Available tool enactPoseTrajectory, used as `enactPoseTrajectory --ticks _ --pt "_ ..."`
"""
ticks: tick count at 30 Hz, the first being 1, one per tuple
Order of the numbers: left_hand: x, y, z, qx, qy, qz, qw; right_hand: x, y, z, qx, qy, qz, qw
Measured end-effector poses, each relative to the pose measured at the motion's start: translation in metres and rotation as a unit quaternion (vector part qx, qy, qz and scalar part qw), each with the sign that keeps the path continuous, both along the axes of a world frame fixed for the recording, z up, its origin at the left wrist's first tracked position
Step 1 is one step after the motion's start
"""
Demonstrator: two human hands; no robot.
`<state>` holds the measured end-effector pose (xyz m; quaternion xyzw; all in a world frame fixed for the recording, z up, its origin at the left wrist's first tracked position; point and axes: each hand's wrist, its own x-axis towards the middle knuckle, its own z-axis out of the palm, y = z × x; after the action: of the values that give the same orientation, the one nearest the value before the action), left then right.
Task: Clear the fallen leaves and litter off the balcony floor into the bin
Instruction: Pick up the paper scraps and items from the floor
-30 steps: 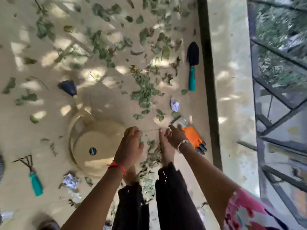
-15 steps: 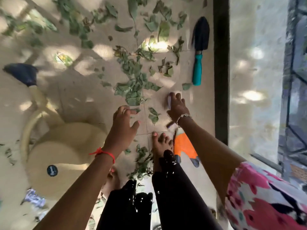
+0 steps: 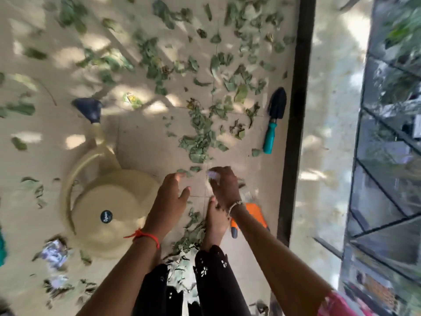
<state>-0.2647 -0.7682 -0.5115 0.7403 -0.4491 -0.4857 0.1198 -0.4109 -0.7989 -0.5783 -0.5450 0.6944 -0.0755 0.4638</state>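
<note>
So the right hand (image 3: pixel 224 187) is seen reaching down to the floor (image 3: pixel 148 144), fingers curled together around a small crumpled paper (image 3: pixel 213 175), which shows pale at the fingertips; it's a bit blurred but it looks pinched there rather than lying loose. A silver bracelet is worn at that wrist. The left hand (image 3: pixel 169 199) is held just left of the right one, fingers spread apart and nothing gripped, with a red thread (image 3: pixel 142 234) tied round the wrist. Leaves (image 3: pixel 200 137) are scattered thickly just beyond both hands and all the way up the tiles, and another clump (image 3: pixel 189 233) is piled between the hands and the person's legs, right beside the bare foot (image 3: pixel 215 222) under the right wrist. An orange glove (image 3: pixel 256 214) is partly hidden just right of that wrist. A trowel (image 3: pixel 274 119) with a teal handle is laid up and to the right of the grip, near the dark door track (image 3: pixel 296 110). The beige watering can (image 3: pixel 107 206) is sitting left of the left hand, spout pointing away. More crumpled paper litter (image 3: pixel 54 253) is left on the far side of the can, well apart from both hands. No bin can be made out anywhere in view.
</note>
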Motion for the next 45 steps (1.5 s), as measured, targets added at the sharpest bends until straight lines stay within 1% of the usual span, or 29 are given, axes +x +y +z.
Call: enactPoseTrajectory --ticks 3,5,9,12,13,15,17,18,20,22,23,25,27,30,33,36,38,41,45 --pt "0.017 0.000 0.029 -0.004 0.019 0.086 0.996 0.040 0.007 0.047 0.002 -0.095 -0.042 0.995" --pt "0.034 0.003 0.050 -0.005 0.015 0.124 0.992 0.067 0.010 0.076 0.002 -0.161 -0.053 0.986" --pt "0.068 0.018 0.084 -0.021 0.019 0.193 0.981 0.117 0.015 0.115 0.033 -0.233 -0.048 0.971" --pt "0.096 0.037 0.104 -0.012 0.028 0.275 0.961 0.155 0.032 0.136 0.071 -0.272 0.045 0.959" --pt "0.108 0.045 0.110 -0.008 0.029 0.312 0.950 0.168 0.039 0.144 0.104 -0.289 0.087 0.948" --pt "0.131 0.061 0.119 0.008 0.044 0.382 0.923 0.189 0.051 0.157 0.172 -0.328 0.166 0.914" --pt "0.149 0.075 0.125 0.042 0.077 0.429 0.899 0.203 0.059 0.168 0.207 -0.339 0.226 0.889" --pt "0.157 0.084 0.126 0.054 0.081 0.440 0.893 0.209 0.062 0.172 0.214 -0.333 0.247 0.885" --pt "0.169 0.100 0.128 0.060 0.070 0.450 0.888 0.223 0.071 0.178 0.207 -0.288 0.264 0.897" --pt "0.175 0.115 0.130 0.053 0.051 0.458 0.886 0.237 0.081 0.179 0.162 -0.227 0.282 0.918" --pt "0.178 0.125 0.130 0.053 0.047 0.463 0.883 0.244 0.088 0.177 0.142 -0.200 0.301 0.922" --pt "0.181 0.144 0.130 0.062 0.038 0.477 0.876 0.254 0.101 0.174 0.130 -0.170 0.342 0.915" --pt "0.183 0.160 0.132 0.066 0.023 0.498 0.864 0.259 0.112 0.172 0.138 -0.155 0.369 0.906" --pt "0.187 0.189 0.125 0.088 -0.005 0.502 0.860 0.263 0.126 0.172 0.144 -0.142 0.399 0.894" --pt "0.192 0.221 0.116 0.108 -0.010 0.513 0.851 0.261 0.140 0.170 0.150 -0.124 0.416 0.888" --pt "0.196 0.257 0.105 0.133 -0.013 0.517 0.846 0.257 0.156 0.165 0.157 -0.081 0.443 0.879" --pt "0.199 0.279 0.097 0.176 0.001 0.507 0.843 0.255 0.165 0.157 0.158 -0.063 0.447 0.878" --pt "0.205 0.307 0.087 0.246 -0.012 0.439 0.864 0.259 0.181 0.143 0.175 -0.035 0.437 0.881" --pt "0.221 0.333 0.085 0.242 -0.042 0.337 0.909 0.272 0.205 0.125 0.167 -0.009 0.385 0.908"
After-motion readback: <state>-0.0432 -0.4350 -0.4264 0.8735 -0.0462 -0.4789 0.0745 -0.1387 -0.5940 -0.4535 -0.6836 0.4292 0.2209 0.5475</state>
